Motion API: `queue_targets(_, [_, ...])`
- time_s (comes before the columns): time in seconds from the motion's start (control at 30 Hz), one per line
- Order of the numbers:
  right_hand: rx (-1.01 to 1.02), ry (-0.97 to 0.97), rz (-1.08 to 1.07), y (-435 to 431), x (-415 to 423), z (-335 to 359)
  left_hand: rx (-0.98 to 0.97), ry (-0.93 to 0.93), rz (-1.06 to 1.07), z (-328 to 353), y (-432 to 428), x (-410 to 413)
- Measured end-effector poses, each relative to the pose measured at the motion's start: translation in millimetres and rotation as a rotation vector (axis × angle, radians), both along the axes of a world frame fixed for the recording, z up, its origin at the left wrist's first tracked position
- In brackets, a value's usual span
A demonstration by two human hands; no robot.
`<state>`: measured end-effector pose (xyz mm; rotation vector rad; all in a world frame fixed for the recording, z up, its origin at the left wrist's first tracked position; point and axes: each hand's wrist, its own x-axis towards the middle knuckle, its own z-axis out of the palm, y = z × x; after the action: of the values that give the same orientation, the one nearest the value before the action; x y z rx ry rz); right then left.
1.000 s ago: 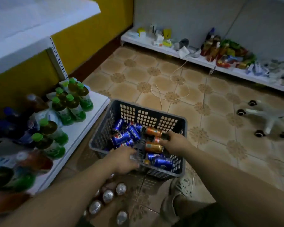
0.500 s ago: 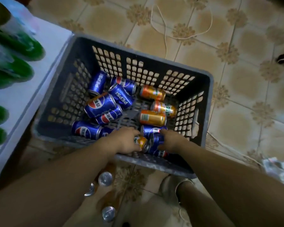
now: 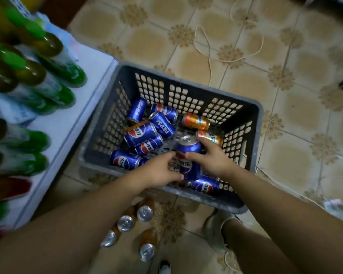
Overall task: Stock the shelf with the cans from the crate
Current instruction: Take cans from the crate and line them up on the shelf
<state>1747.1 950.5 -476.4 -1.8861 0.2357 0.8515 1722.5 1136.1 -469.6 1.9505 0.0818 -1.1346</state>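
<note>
Blue can (image 3: pixel 188 155) held upright over the near end of the grey crate (image 3: pixel 254 123).
Right hand (image 3: pixel 212 157) wraps it from the right, thumb across the label. Left hand (image 3: pixel 156 172) curls over an orange-labelled can (image 3: pixel 175 168), mostly hidden, just left of it. Other blue cans (image 3: pixel 141 133) lie in the crate's left half, two orange cans (image 3: pixel 195 121) toward the far right. A white shelf (image 3: pixel 71 123) with green bottles (image 3: pixel 53 91) stands left of the crate, and silver-topped cans (image 3: pixel 145 213) stand on the tiled floor (image 3: pixel 206 62), nearer.
</note>
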Motion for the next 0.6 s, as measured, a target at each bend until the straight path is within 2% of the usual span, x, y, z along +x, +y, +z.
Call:
queue_targets(0.1, [0.147, -0.071, -0.171, 32.9, -3.2, 64.3, -0.124, -0.093, 0.231, 54.2, 18.8, -15.8])
queue_targets(0.27, [0.371, -0.193, -0.254, 95.1, -12.5, 173.5, -0.239, -0.33, 0.509, 154.2, 63.1, -43.9])
queue_targets(0.33, [0.429, -0.247, -0.194, 122.7, -21.7, 214.4, -0.231, -0.461, 0.592, 200.2, 81.6, -59.1])
queue_targets(0.6, [0.402, -0.596, 0.102, 240.8, -89.1, 367.9, -0.068, -0.949, 0.733, 346.1, 175.6, -153.0])
